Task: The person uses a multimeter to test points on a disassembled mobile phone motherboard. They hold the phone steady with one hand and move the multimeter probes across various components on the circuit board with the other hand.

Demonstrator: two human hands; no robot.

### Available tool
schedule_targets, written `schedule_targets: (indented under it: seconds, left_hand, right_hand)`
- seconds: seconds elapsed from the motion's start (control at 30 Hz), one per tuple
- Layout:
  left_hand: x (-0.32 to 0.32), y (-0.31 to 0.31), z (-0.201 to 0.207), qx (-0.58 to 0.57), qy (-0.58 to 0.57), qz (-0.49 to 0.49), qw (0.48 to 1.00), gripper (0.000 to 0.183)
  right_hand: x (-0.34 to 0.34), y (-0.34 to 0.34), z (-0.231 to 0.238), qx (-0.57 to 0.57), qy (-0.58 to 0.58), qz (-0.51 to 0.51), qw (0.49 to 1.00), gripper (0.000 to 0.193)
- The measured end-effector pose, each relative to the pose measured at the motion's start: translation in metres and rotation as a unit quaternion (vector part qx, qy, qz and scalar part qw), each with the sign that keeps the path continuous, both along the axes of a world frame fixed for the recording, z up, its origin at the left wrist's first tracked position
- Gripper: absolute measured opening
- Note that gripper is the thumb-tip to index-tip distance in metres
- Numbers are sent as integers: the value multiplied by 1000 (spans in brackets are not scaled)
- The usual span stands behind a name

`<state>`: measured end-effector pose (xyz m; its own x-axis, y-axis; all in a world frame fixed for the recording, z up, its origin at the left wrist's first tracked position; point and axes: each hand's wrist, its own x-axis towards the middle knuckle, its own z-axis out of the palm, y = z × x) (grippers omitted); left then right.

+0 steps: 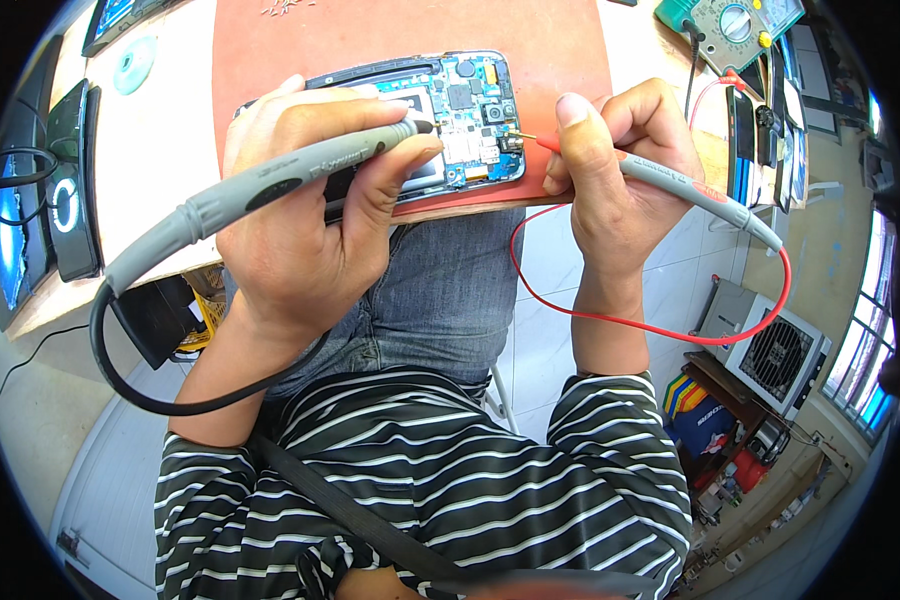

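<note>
Phone (465,95), its circuit board bare and facing up, lies at the near edge of the orange mat (410,30) on the table (170,100), probably so that we can look straight down on the small parts. Our left hand (300,215) has thumb and forefinger clamped on the left probe (250,187), its tip at the board's left side, beside the battery (423,105). Our other left fingers bend over the phone's left end, perhaps to steady it; we cannot tell whether they press on it. Our right hand (620,170) clamps the right probe (680,190) between thumb and fingers, its tip over the board's right side. We seem to grip both like pens because such thin tips need fine aim; whether either tip touches metal, we cannot tell. The meter (735,22) sits beyond the mat at the upper right, likely to leave our elbows room and its dial in sight.

Counting, we have one phone, one mat, one meter, two probes and two leads: one black (160,408), one red (610,322). The tiny screw-like pieces (290,5) at the mat's far side are too small for us to count.
</note>
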<state>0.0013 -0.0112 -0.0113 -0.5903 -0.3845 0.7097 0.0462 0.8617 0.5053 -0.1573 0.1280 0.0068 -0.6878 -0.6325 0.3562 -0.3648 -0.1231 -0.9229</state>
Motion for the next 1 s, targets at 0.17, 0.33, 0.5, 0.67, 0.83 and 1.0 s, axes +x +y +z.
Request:
schedule_targets:
  seconds: [0.17,0.33,0.5,0.67,0.83,1.0]
  left_hand:
    - [-1,1,1,4,7,1,1000,18]
    - [4,3,8,29,-46,-9,998,18]
    - [6,2,10,29,-61,-23,997,18]
    - [7,2,12,33,-68,-19,997,18]
    - [6,1,11,36,-68,-18,997,17]
    - [6,2,12,45,-72,-23,996,16]
  right_hand:
    - [0,-2,2,2,24,2,1000,26]
    - [-4,-3,20,-5,-105,7,994,24]
    - [-19,-17,31,8,-55,29,998,26]
    - [-15,-26,24,51,-45,49,996,30]
    - [-11,-25,18,54,-38,42,997,29]
    - [-11,-23,16,55,-27,55,997,28]
